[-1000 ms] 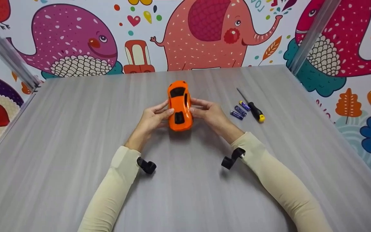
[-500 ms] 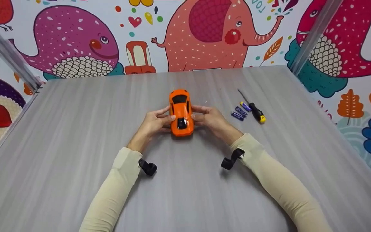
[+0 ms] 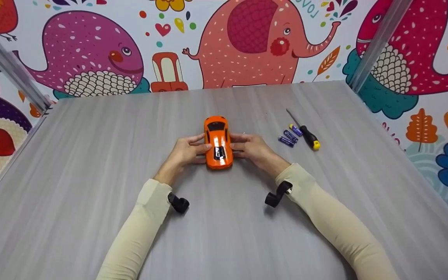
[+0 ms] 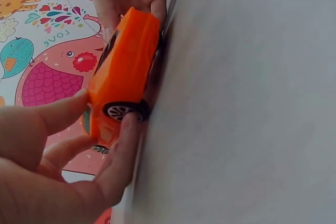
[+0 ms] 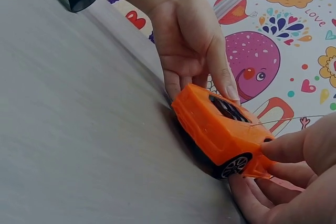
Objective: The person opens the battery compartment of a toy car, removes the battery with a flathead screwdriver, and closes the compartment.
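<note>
An orange toy car (image 3: 218,155) with black windows is held between both hands near the middle of the grey table (image 3: 216,233). My left hand (image 3: 185,151) grips its left side, thumb on the body and a fingertip by a spoked wheel (image 4: 119,112). On the other side, my right hand (image 3: 257,149) grips it in the same way, one finger close under a wheel (image 5: 236,166). The car is right way up, its underside close over the tabletop. From its body a thin wire (image 5: 289,120) sticks out in the right wrist view.
To the right of the hands lie several blue batteries (image 3: 287,141) beside a screwdriver (image 3: 309,137) with a black and yellow handle. A wall with cartoon animals (image 3: 247,42) stands behind the table. Each sleeve bears a black wrist camera (image 3: 178,203).
Both hands have brought the toy car down and toward the person. It now looks flatter to the tabletop. The batteries and screwdriver have stayed put.
</note>
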Tool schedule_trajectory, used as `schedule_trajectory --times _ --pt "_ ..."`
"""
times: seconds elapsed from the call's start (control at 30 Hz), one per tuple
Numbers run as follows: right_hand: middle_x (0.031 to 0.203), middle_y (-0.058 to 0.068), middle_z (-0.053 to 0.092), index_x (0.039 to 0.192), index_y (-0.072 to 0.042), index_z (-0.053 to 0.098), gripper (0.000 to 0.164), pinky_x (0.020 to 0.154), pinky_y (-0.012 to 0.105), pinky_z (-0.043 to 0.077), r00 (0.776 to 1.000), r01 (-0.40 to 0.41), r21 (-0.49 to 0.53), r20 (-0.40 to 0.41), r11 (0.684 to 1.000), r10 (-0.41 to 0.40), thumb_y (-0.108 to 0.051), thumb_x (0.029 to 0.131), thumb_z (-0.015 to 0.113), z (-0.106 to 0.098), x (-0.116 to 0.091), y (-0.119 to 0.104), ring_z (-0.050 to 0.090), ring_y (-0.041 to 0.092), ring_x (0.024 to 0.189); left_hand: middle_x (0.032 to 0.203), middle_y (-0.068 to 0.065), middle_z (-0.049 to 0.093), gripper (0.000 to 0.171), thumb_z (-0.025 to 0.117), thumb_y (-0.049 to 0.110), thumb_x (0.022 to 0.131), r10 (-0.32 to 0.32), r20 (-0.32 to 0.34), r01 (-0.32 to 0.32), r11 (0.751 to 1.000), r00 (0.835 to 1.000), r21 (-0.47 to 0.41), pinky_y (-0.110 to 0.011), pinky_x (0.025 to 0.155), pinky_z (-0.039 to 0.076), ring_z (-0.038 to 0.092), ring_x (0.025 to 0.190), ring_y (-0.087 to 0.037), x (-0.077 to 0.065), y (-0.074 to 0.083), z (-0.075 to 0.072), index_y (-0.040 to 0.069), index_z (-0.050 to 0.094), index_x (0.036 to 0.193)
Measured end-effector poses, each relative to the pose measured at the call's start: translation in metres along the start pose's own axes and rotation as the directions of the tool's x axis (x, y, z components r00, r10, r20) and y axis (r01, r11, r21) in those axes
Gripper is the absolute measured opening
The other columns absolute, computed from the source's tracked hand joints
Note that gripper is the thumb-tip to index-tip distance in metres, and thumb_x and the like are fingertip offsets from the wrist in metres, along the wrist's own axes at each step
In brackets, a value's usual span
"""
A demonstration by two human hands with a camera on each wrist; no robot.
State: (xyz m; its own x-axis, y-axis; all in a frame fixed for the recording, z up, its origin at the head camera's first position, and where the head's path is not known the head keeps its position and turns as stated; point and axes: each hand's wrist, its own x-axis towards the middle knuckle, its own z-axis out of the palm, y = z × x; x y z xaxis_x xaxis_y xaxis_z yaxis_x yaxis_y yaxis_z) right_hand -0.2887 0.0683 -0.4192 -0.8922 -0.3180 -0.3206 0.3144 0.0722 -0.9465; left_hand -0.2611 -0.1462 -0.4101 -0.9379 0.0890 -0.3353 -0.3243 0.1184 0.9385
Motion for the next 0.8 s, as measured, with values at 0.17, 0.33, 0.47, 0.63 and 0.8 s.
schedule_trajectory --times 0.17,0.33,0.47,0.63,0.8 --pt "0.148 0.018 0.053 0.146 -0.003 0.049 0.049 0.105 0.037 0.053 1.0 0.003 -0.002 0.004 1.0 -0.003 0.0 0.098 0.057 0.002 0.002 0.0 0.06 0.03 0.126 0.144 -0.021 0.056 0.056 0.063 0.011 0.098 -0.009 0.007 0.009 0.999 1.0 0.036 -0.038 0.09 0.061 0.068 0.114 -0.027 0.0 0.001 -0.003 0.006 0.043 0.151" --pt "0.149 0.016 0.052 0.145 -0.003 0.05 0.049 0.106 0.037 0.053 1.0 -0.012 -0.05 -0.002 0.999 0.012 -0.002 0.097 0.058 0.004 0.001 -0.002 0.059 0.028 0.128 0.143 -0.019 0.057 0.054 0.063 0.012 0.099 -0.034 0.003 0.033 0.998 0.999 0.052 -0.038 0.092 0.061 0.067 0.115 -0.027 -0.001 0.003 -0.004 0.004 0.046 0.149" --pt "0.148 0.016 0.053 0.145 -0.002 0.051 0.048 0.107 0.037 0.052 1.0 -0.001 -0.081 -0.001 0.997 0.001 -0.002 0.097 0.057 0.004 0.001 -0.003 0.058 0.029 0.129 0.141 -0.019 0.059 0.053 0.064 0.012 0.098 -0.042 -0.009 0.042 0.998 0.999 0.047 -0.039 0.093 0.06 0.065 0.119 -0.028 -0.002 0.005 -0.004 0.004 0.047 0.148" --pt "0.15 0.017 0.051 0.145 0.0 0.05 0.047 0.109 0.039 0.051 1.0 -0.007 -0.062 0.009 0.998 0.007 0.0 0.098 0.054 -0.001 0.0 -0.004 0.057 0.027 0.128 0.143 -0.018 0.058 0.054 0.064 0.013 0.099 -0.055 -0.001 0.055 0.998 0.998 0.04 -0.037 0.093 0.06 0.064 0.12 -0.027 -0.001 0.006 -0.004 0.004 0.046 0.149" --pt "0.149 0.019 0.051 0.146 0.001 0.048 0.046 0.106 0.04 0.053 1.0 0.004 -0.079 -0.023 0.997 -0.006 -0.004 0.1 0.051 -0.015 -0.005 -0.012 0.056 0.028 0.126 0.144 -0.016 0.057 0.054 0.06 0.019 0.101 -0.077 -0.018 0.078 0.995 0.997 0.066 -0.035 0.09 0.061 0.061 0.121 -0.026 -0.001 0.01 -0.008 0.007 0.044 0.151"
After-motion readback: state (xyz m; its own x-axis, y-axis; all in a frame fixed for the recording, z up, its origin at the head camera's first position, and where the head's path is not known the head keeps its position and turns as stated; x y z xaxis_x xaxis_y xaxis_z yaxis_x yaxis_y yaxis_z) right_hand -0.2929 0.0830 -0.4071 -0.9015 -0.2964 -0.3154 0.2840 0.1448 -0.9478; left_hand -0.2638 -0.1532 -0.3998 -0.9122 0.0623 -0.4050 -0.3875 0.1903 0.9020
